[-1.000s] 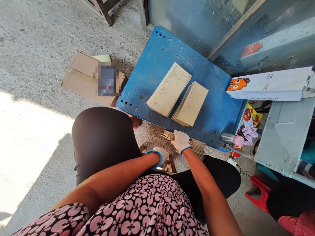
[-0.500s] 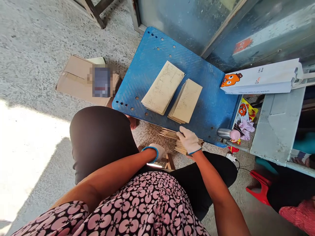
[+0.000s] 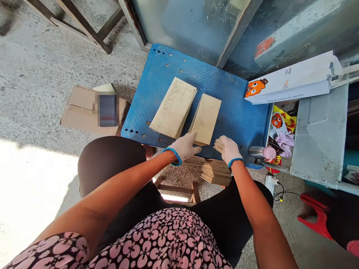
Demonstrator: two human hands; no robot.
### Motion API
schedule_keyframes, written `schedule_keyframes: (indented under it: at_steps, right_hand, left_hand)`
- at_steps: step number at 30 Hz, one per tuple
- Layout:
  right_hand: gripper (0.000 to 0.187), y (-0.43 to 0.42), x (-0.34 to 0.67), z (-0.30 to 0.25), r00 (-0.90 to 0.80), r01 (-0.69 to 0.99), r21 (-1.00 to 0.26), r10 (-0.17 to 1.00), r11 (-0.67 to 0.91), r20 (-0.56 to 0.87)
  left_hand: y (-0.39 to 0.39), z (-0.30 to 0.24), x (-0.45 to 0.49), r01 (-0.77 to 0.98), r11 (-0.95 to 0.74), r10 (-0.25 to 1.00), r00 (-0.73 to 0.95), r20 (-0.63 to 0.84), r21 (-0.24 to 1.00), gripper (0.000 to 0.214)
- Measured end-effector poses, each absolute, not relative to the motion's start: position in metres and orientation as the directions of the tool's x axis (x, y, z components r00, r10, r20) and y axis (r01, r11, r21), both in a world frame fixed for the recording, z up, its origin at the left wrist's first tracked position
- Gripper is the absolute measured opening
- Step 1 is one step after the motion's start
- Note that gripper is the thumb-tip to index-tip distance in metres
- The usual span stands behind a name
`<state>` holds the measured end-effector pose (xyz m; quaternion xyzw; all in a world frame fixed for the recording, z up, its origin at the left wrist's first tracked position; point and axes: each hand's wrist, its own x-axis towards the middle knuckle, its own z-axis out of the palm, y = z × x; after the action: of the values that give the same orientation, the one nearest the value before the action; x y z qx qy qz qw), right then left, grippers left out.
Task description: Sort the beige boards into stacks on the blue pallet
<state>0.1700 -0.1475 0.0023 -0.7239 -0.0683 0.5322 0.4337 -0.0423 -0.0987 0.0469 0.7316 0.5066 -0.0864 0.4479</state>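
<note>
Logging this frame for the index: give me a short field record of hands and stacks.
left grip: gloved hand, fingers stretched flat, tips at near end of right stack
right grip: gloved hand at near edge of blue board, tan sheet beside fingers; hold unclear
on board: left stack, right stack, side by side
below board edge: tan sheet pile
nearby: metal flask, white carton, cardboard box

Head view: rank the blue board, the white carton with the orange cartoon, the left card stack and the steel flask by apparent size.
1. Blue board.
2. White carton and left card stack: close, with the carton longer but narrower, so I leave them unranked.
3. Steel flask, clearly the smallest.
</note>
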Motion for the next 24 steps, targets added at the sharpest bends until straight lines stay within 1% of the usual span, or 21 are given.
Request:
schedule_keyframes:
  at_steps: [3,7,12,14,16,18,21,24]
  right_hand:
    - [0.021,-0.129,0.166,0.005,0.373,-0.396,-0.642,0.524,-0.656,-0.766]
    - [0.02,-0.106,0.159,0.002,0.366,-0.387,-0.643,0.53,-0.661,-0.765]
    - [0.019,-0.095,0.153,-0.016,0.341,-0.394,-0.693,0.604,-0.604,-0.72]
    - [0.019,-0.093,0.153,-0.025,0.31,-0.403,-0.707,0.641,-0.581,-0.702]
    - [0.022,-0.089,0.154,-0.034,0.27,-0.38,-0.732,0.69,-0.565,-0.672]
    - [0.027,-0.085,0.155,-0.041,0.248,-0.348,-0.76,0.728,-0.549,-0.64]
    - [0.031,-0.08,0.154,-0.05,0.259,-0.35,-0.775,0.741,-0.526,-0.62]
    - [0.029,-0.078,0.153,-0.053,0.278,-0.397,-0.772,0.736,-0.497,-0.617]
  left_hand:
    - [-0.068,0.038,-0.031,0.841,-0.028,0.737,0.383,-0.557,0.541,0.066]
    - [-0.041,0.029,-0.02,0.843,0.093,0.741,0.296,-0.602,0.53,0.063]
    - [-0.028,0.015,-0.008,0.81,0.245,0.7,0.232,-0.675,0.532,0.057]
    - [-0.024,0.01,-0.002,0.792,0.306,0.687,0.201,-0.699,0.529,0.058]
    - [-0.019,0.007,0.004,0.769,0.36,0.677,0.174,-0.715,0.529,0.06]
    - [-0.014,0.005,0.008,0.738,0.406,0.663,0.168,-0.729,0.539,0.056]
    - [-0.009,0.002,0.011,0.706,0.434,0.654,0.181,-0.735,0.56,0.049]
    - [-0.009,0.0,0.013,0.71,0.43,0.667,0.167,-0.726,0.558,0.05]
